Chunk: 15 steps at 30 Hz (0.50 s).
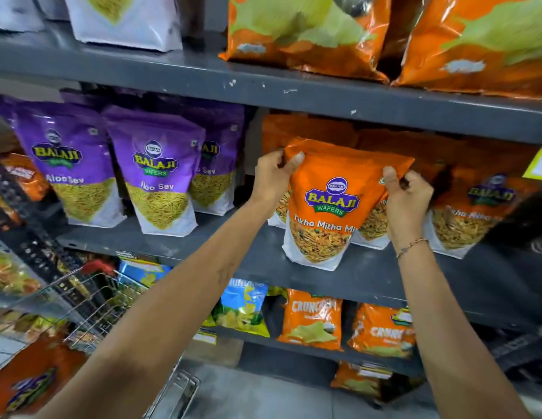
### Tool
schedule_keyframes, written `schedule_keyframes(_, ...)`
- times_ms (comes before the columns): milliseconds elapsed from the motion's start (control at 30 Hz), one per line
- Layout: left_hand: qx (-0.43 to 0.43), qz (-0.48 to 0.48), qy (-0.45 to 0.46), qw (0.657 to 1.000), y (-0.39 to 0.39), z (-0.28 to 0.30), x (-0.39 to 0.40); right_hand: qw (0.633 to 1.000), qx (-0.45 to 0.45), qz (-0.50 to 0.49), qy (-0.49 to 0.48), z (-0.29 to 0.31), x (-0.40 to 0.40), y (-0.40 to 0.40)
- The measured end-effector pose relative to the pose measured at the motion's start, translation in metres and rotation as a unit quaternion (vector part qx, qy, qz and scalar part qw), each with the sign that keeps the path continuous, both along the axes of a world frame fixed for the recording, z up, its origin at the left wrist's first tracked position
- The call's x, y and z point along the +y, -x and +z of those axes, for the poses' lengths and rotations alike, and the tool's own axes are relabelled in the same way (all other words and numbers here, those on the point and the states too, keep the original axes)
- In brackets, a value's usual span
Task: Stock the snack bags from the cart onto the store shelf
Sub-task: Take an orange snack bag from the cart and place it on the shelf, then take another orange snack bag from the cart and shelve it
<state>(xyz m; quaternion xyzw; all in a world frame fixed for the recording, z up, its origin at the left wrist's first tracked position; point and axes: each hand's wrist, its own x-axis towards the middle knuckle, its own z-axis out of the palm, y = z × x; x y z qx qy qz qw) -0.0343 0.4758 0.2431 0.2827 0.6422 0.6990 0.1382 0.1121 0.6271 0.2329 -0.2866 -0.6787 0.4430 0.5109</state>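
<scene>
Bright, even light from overhead puts glare on the glossy orange bags point(297, 28) up top, while wide-angle bending and blur smear the edges.

Grey shelf point(161, 240), seemingly upright snack bags point(324, 207)

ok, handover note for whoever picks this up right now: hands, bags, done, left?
Left hand: pinching the top left corner of the orange Tikha Mitha bag.
Right hand: gripping its upper right edge.
The bag stands upright at the front of the middle shelf, ahead of other orange bags of the same kind.
Done: bag is on the shelf, not yet released.
Left: let go, then fetch more from the cart at lower left; at least one orange bag shows there.
</scene>
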Motion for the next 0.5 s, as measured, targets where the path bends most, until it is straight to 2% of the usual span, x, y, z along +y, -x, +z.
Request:
schedule_keyframes(133, 0.019, 0.012, -0.01, 1.0, -0.002, -0.006, -0.002, 0.999, 0.012, -0.04, 0.024, -0.007, -0.003, 0.004)
schedule_keyframes(200, 0.018, 0.008, -0.017, 1.0, -0.003, -0.009, -0.004, 0.994, 0.057, -0.089, 0.032, -0.011, -0.017, 0.008)
schedule_keyframes(300, 0.037, 0.038, 0.002, 0.999, 0.003, -0.022, -0.021, 0.981, 0.127, -0.145, -0.01, -0.024, -0.063, 0.013)
schedule_keyframes(367, 0.034, 0.057, 0.012, 0.998, 0.009, -0.037, -0.049, 0.992, 0.112, -0.061, -0.008, -0.041, -0.1, 0.022)
schedule_keyframes(433, 0.021, 0.091, 0.027, 0.995, 0.017, -0.059, -0.09, 0.997, 0.041, 0.07, -0.002, -0.063, -0.136, 0.041)
schedule_keyframes(500, 0.014, 0.141, 0.058, 0.988, 0.028, -0.084, -0.147, 0.979, -0.03, 0.202, 0.011, -0.084, -0.172, 0.065)
